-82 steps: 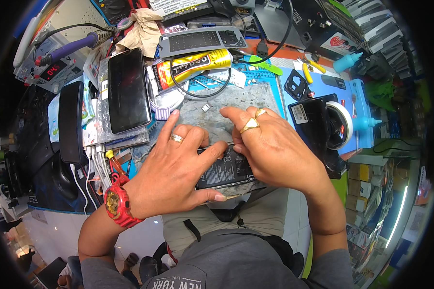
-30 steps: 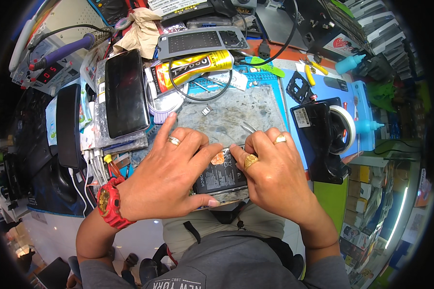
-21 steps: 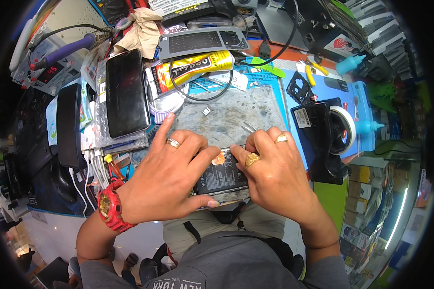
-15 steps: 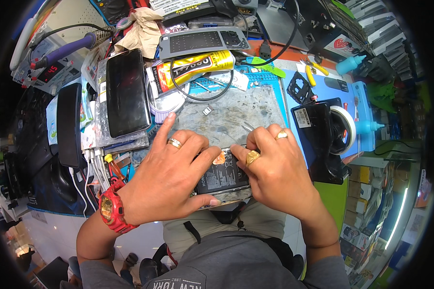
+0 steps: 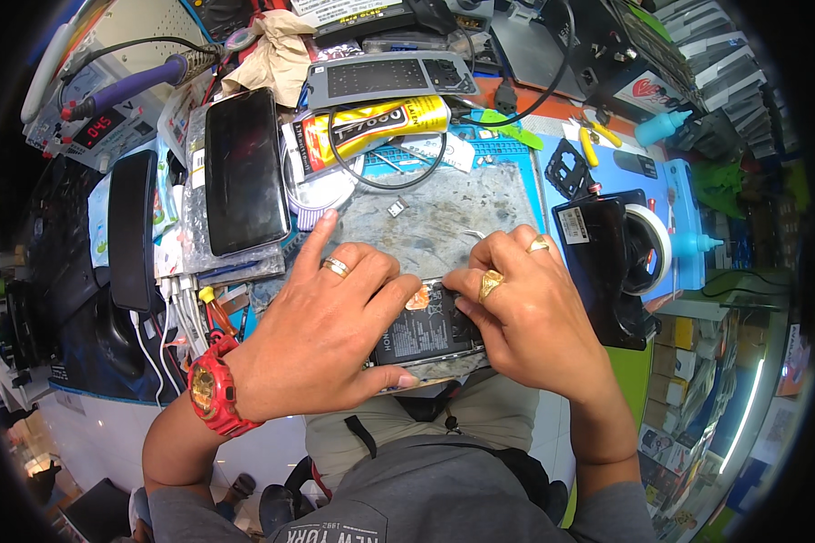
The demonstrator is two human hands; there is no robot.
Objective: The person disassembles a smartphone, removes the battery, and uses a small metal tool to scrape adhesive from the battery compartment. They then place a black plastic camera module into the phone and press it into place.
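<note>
An opened phone lies at the near edge of the work mat, its black battery exposed. Stuck on the battery's upper part is a small orange patch. My left hand grips the phone's left side, thumb along the near edge and one finger stretched forward. My right hand is closed in a pinch at the phone's upper right. From its far side pokes a thin silver end of what look like tweezers; their working tips are hidden under the fingers.
A stained grey mat holds a small metal piece. Left stands a large dark phone; beyond lie a yellow glue tube and looped black cable. To the right are a tape roll, black phone parts and yellow-handled pliers.
My right hand has turned slightly and shifted a little right, and less of the silver tool's end shows. My left hand keeps its grip on the phone. The whole view has drifted slightly.
</note>
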